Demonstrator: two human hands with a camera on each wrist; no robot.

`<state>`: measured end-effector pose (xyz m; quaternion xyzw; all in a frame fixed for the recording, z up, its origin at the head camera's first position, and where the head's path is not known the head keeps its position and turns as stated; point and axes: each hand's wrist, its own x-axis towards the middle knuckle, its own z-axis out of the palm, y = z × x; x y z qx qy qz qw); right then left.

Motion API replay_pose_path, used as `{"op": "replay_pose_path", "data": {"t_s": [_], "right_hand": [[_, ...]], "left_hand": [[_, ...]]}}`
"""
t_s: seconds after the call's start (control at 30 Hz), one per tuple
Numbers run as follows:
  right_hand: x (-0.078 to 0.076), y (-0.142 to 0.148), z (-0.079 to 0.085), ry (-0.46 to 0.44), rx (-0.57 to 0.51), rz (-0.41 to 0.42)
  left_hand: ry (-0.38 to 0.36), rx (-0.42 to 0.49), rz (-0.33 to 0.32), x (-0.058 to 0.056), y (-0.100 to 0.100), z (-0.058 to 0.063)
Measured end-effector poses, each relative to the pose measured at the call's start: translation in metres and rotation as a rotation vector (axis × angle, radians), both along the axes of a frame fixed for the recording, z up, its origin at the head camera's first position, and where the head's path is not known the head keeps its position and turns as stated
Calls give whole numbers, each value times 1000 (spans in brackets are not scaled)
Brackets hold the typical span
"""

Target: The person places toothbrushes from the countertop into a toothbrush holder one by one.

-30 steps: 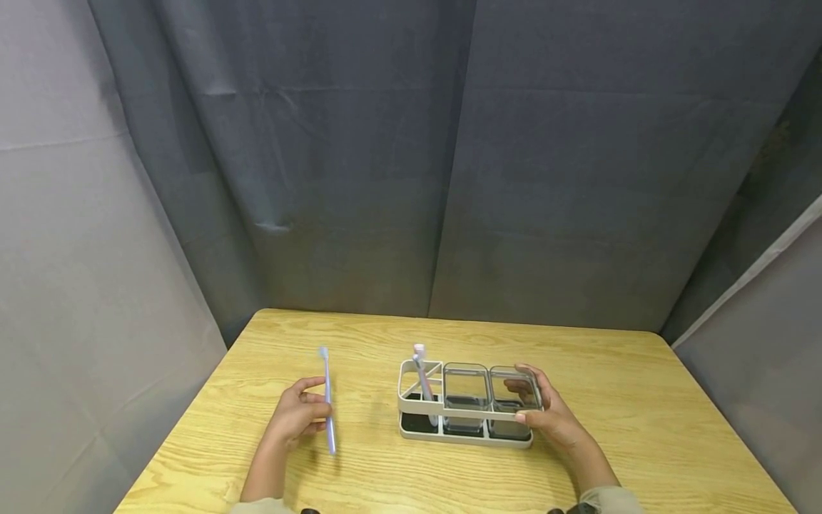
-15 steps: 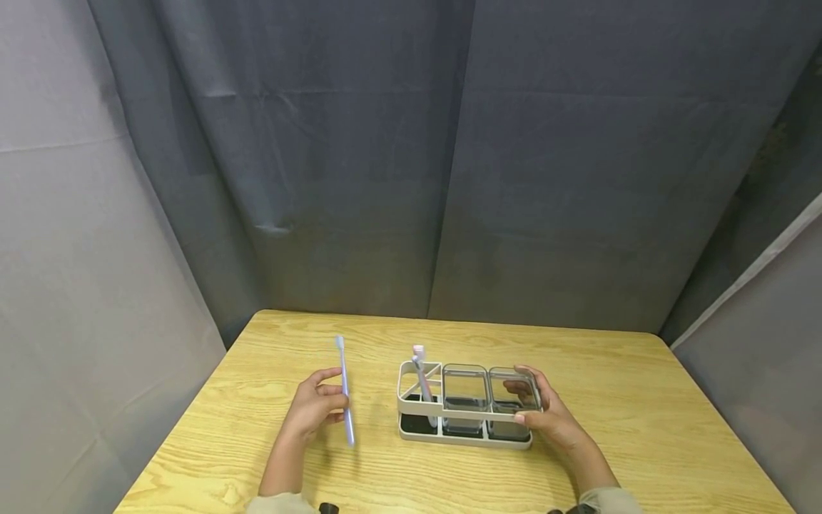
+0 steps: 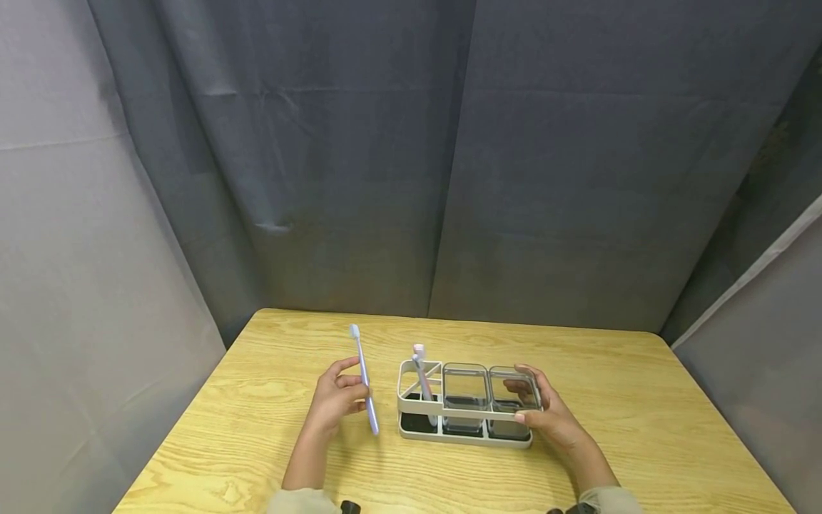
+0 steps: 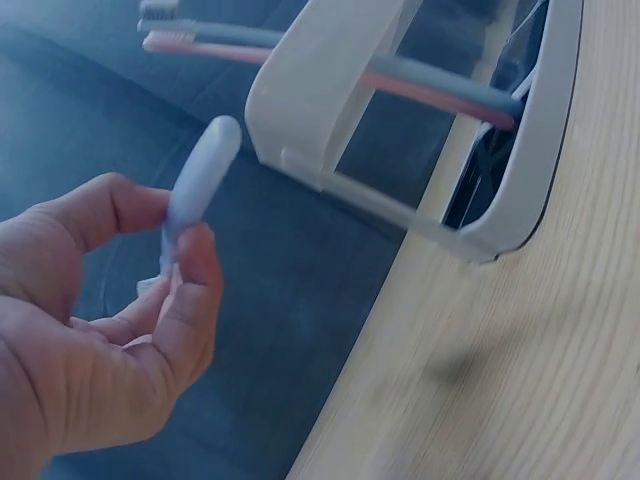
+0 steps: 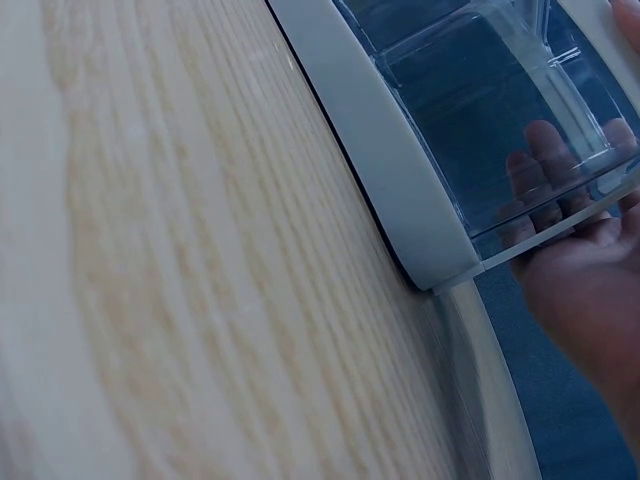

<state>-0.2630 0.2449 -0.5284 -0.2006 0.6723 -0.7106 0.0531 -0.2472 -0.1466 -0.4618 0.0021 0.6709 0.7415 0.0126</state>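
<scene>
Between thumb and fingers my left hand (image 3: 334,400) pinches a lavender toothbrush (image 3: 364,371), bristle head up and leaning away, raised above the table just left of a white toothbrush holder (image 3: 462,412). The handle end of this brush points toward the left wrist camera. In the holder's left compartment two toothbrushes lean, a pink toothbrush (image 4: 440,97) and a grey-blue toothbrush (image 4: 450,78). Two clear cups (image 3: 466,389) fill the other compartments. My right hand (image 3: 555,414) grips the holder's right end, thumb in front and fingers behind; the fingers show through the clear plastic in the right wrist view.
The holder stands on a wood-grain table (image 3: 257,428) with rounded far corners. A dark grey curtain (image 3: 347,178) hangs behind the table, and lighter cloth (image 3: 83,285) hangs at the left side.
My left hand has moved right and slightly away with the lavender toothbrush, closer to the holder, and the brush now leans more. My right hand and the holder have stayed in place.
</scene>
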Motion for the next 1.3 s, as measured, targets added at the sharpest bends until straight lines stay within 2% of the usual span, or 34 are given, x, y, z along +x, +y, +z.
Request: {"op": "replay_pose_path", "data": {"t_s": [0.33, 0.83, 0.97, 1.3], "right_hand": [[1, 0, 0, 32, -5, 25], [1, -2, -1, -12, -33, 3], [2, -2, -1, 17, -44, 24], [3, -3, 2, 41, -37, 36]], "left_hand": [[27, 80, 115, -4, 27, 2], [90, 217, 251, 2, 49, 8], [130, 270, 251, 3, 53, 6], [298, 380, 230, 1, 65, 3]]}}
